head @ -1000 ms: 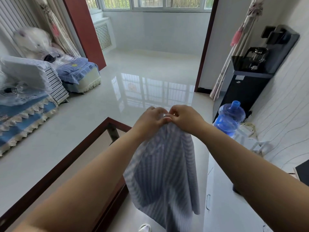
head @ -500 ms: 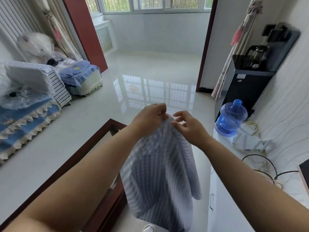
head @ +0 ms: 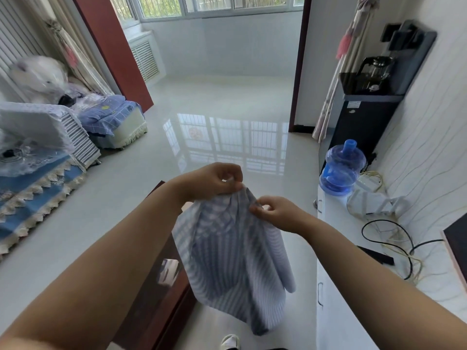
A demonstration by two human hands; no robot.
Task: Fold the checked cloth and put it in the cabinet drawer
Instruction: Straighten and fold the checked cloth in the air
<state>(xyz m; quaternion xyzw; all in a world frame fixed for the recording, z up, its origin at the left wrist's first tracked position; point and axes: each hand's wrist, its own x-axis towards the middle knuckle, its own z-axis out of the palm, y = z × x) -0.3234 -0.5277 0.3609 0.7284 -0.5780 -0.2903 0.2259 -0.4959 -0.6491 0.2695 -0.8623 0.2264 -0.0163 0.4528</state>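
Note:
The blue-and-white checked cloth (head: 227, 258) hangs in the air in front of me, gathered at its top edge. My left hand (head: 212, 181) pinches the top of the cloth. A little lower and to the right, my right hand (head: 275, 213) pinches the cloth's right edge. The white cabinet (head: 336, 299) stands at the right, its drawer fronts with small handles facing left and closed.
A dark red table (head: 161, 286) with a glass top sits under my left arm. On the cabinet top lie a blue water jug (head: 341, 170), black and pale cables (head: 394, 248) and a white cloth (head: 374, 203). A black water dispenser (head: 366, 114) stands behind. Sofas are at the left.
My hands were together at the cloth's top. My right hand has let go there, moved down and right, and now pinches the cloth's edge. Both hands sit lower.

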